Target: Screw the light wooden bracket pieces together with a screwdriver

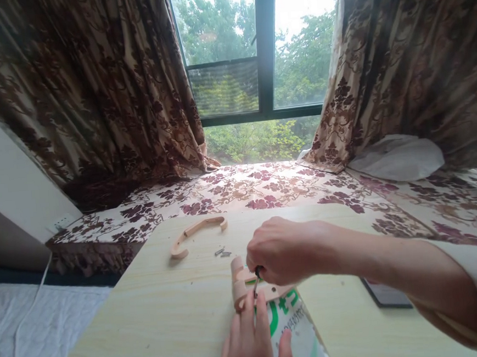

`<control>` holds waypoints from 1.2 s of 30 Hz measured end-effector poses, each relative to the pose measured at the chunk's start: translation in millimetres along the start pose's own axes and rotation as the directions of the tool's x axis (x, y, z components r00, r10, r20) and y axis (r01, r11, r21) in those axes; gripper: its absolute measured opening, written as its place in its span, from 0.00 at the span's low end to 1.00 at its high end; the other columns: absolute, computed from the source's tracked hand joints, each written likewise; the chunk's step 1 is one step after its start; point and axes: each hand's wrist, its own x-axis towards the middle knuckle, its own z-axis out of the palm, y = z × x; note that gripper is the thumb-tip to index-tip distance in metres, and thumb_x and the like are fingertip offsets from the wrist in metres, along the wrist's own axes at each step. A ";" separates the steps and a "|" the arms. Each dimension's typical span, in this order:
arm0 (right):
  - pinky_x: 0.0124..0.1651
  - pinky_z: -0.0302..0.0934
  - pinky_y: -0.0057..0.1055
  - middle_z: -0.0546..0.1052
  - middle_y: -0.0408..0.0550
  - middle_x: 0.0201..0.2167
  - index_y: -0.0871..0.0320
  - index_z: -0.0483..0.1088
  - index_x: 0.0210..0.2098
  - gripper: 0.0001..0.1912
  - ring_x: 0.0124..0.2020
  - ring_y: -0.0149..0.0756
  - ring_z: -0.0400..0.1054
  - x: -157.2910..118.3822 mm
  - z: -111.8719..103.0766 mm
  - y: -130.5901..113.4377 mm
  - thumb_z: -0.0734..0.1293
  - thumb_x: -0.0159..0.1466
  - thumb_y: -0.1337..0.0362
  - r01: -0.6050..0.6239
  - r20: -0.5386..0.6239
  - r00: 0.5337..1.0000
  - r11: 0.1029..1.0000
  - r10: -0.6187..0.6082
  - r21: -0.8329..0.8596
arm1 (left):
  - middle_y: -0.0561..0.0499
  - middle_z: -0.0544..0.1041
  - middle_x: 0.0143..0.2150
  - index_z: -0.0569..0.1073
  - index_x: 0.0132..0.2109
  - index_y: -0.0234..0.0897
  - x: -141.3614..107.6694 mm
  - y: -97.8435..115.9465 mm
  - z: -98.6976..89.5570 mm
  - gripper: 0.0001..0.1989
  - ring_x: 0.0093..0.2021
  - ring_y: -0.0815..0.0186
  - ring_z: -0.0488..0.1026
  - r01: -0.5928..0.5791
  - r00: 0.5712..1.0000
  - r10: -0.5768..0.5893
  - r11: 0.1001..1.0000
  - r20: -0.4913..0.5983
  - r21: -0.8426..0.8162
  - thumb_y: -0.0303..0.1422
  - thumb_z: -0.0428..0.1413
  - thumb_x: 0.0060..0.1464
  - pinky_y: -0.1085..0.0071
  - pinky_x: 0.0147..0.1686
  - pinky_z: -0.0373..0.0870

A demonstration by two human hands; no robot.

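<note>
My right hand (275, 251) is closed around the dark handle of a screwdriver (256, 282), mostly hidden in the fist. Its thin metal shaft points down onto a light wooden piece (239, 288) with a rounded left end and a dark hole in its surface. My left hand (251, 337) lies with fingers stretched out, fingertips touching the near side of that wooden piece close to the shaft's tip. Under them is a white and green printed plastic packet (294, 328). A few small metal screws (223, 252) lie just beyond the wooden piece.
A curved C-shaped wooden part (197, 228) lies at the table's far left. A dark-edged flat object (386, 293) sits partly under my right forearm. The pale wooden table (150, 317) adjoins a flower-patterned window seat (259, 188), with a white bundle (397, 157) at right.
</note>
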 end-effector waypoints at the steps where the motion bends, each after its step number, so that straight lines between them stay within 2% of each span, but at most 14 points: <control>1: 0.22 0.43 0.29 0.77 0.47 0.24 0.59 0.73 0.26 0.07 0.20 0.29 0.59 0.8 -0.1 -0.3 0.62 0.54 0.70 0.007 -0.010 1.000 1.000 -0.007 -0.003 | 0.48 0.73 0.54 0.64 0.56 0.32 0.7 1.0 0.2 0.20 0.43 0.64 0.73 0.012 1.000 -0.012 1.000 0.006 0.001 0.33 0.46 0.58 0.70 0.35 0.71; 7: 0.22 0.44 0.29 0.77 0.49 0.24 0.60 0.74 0.27 0.08 0.21 0.30 0.61 3.9 -2.5 -3.2 0.62 0.54 0.71 0.036 -0.003 0.999 0.999 -0.036 -0.011 | 0.51 0.71 0.56 0.64 0.57 0.34 -0.2 0.1 5.8 0.20 0.42 0.63 0.71 0.057 0.998 -0.056 0.997 0.037 -0.049 0.33 0.49 0.57 0.67 0.36 0.69; 12: 0.23 0.46 0.29 0.77 0.51 0.24 0.61 0.75 0.29 0.09 0.23 0.31 0.63 11.1 -6.0 -2.7 0.63 0.54 0.71 0.044 0.068 0.997 0.999 -0.043 -0.021 | 0.51 0.72 0.55 0.66 0.55 0.35 -0.3 3.7 9.2 0.18 0.43 0.63 0.71 0.104 0.994 -0.105 0.989 -0.004 -0.106 0.32 0.49 0.58 0.67 0.38 0.67; 18: 0.23 0.48 0.30 0.76 0.52 0.24 0.61 0.75 0.30 0.09 0.22 0.33 0.62 16.6 -5.3 -1.1 0.64 0.54 0.66 -0.021 0.073 0.997 0.999 0.023 -0.026 | 0.50 0.72 0.54 0.65 0.56 0.34 0.4 7.4 10.6 0.19 0.44 0.63 0.70 0.131 0.991 -0.135 0.982 -0.015 -0.135 0.29 0.47 0.58 0.66 0.38 0.66; 22: 0.23 0.48 0.29 0.76 0.50 0.26 0.61 0.74 0.34 0.09 0.22 0.32 0.62 10.8 -11.4 -5.0 0.64 0.54 0.71 -0.011 0.090 0.996 0.998 0.017 -0.063 | 0.49 0.73 0.53 0.64 0.57 0.34 -0.8 8.2 12.2 0.19 0.45 0.62 0.70 0.150 0.988 -0.154 0.976 -0.013 -0.158 0.28 0.47 0.58 0.65 0.40 0.66; 29: 0.24 0.48 0.30 0.76 0.52 0.26 0.63 0.73 0.29 0.09 0.22 0.30 0.59 10.9 -2.9 -0.4 0.61 0.58 0.75 0.065 0.014 0.998 0.994 -0.064 -0.084 | 0.47 0.72 0.54 0.64 0.57 0.35 -1.6 8.2 10.1 0.19 0.45 0.62 0.70 0.143 0.990 -0.143 0.979 0.010 -0.146 0.28 0.48 0.58 0.65 0.40 0.67; 36: 0.26 0.50 0.29 0.75 0.54 0.25 0.63 0.73 0.30 0.07 0.23 0.31 0.61 14.6 -2.2 -3.9 0.63 0.57 0.69 -0.027 0.070 0.997 0.999 0.030 -0.040 | 0.46 0.71 0.55 0.63 0.58 0.34 1.0 8.1 6.8 0.20 0.47 0.61 0.70 0.121 0.993 -0.119 0.984 0.021 -0.127 0.27 0.48 0.58 0.64 0.41 0.68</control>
